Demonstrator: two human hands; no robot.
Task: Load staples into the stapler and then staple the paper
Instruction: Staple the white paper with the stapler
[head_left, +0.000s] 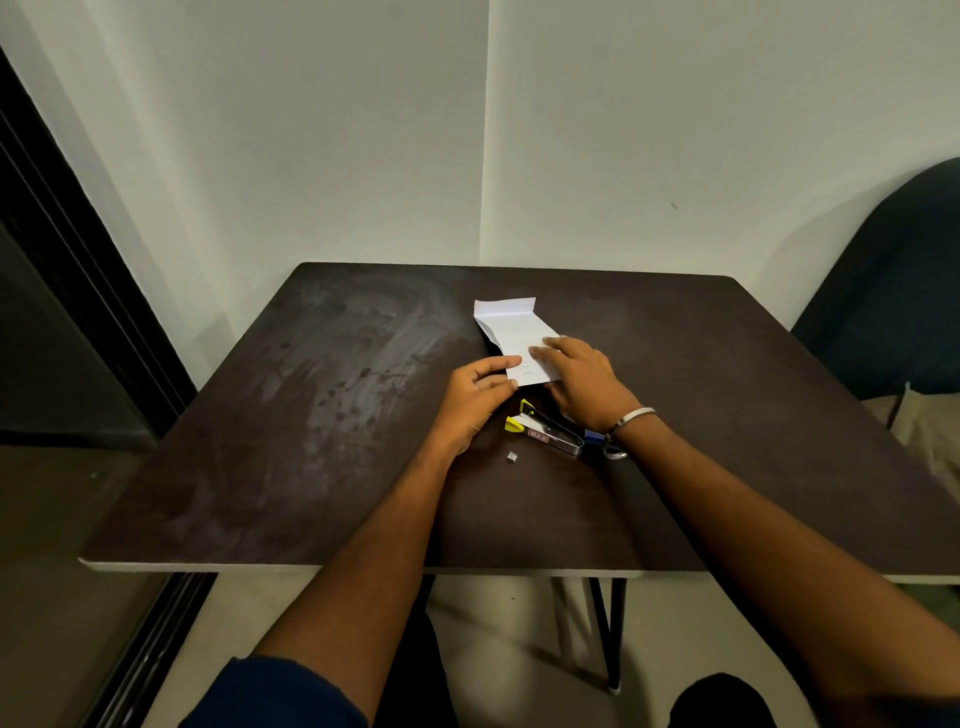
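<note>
A folded white paper (511, 327) lies on the dark table (311, 415), past the middle. My left hand (475, 397) pinches its near left corner between thumb and fingers. My right hand (582, 376) lies flat on the paper's near right part, fingers spread. Just in front of both hands a yellow and black stapler (545, 428) lies with its top swung open. A small strip of staples (512, 456) rests on the table in front of the stapler.
A small blue object (594, 436) lies by my right wrist, partly hidden. A dark chair back (893, 291) stands at the right of the table. White walls meet behind the far edge. A dark door frame runs down the left.
</note>
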